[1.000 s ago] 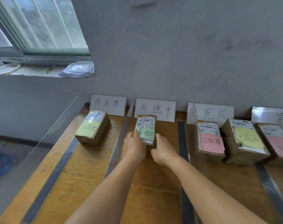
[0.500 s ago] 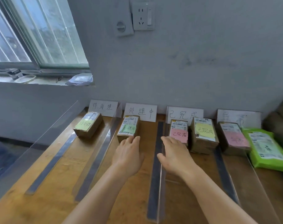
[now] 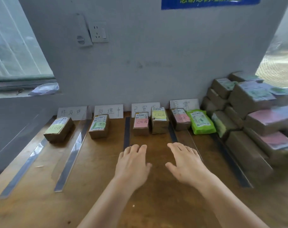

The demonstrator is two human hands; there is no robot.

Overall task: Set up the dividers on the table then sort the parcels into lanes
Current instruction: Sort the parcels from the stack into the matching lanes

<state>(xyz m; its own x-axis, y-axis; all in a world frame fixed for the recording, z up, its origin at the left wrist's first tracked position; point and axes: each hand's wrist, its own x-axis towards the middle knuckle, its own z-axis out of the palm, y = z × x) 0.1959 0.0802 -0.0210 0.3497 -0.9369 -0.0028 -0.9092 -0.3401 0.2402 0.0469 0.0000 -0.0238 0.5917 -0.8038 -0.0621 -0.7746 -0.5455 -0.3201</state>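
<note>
Your left hand (image 3: 133, 163) and right hand (image 3: 186, 163) were both held palm down over the wooden table (image 3: 99, 186), side by side and a little apart, fingers straight and loosely spread, holding nothing; whether the palms touched the wood could not be told. They sat in front of the third lane. Clear dividers (image 3: 71, 155) ran from the near edge toward the wall, with dark strips along their bases. Four handwritten white signs (image 3: 108, 110) leaned against the wall at the far end, one per lane. In the first lane on the left lay a brown box with a yellow-green note (image 3: 58, 129). In the second lane lay a brown box with a green note (image 3: 99, 126). The third lane held two boxes just beside each other, one with a pink note (image 3: 140, 123) and one with a yellow note (image 3: 159, 120). The fourth lane held a box with a pink note (image 3: 180, 118) touching a green mailer bag (image 3: 201, 121). To the right of the lanes stood a stack of unsorted parcels (image 3: 251, 116), blurred. A wall socket (image 3: 99, 32) hung above.
</note>
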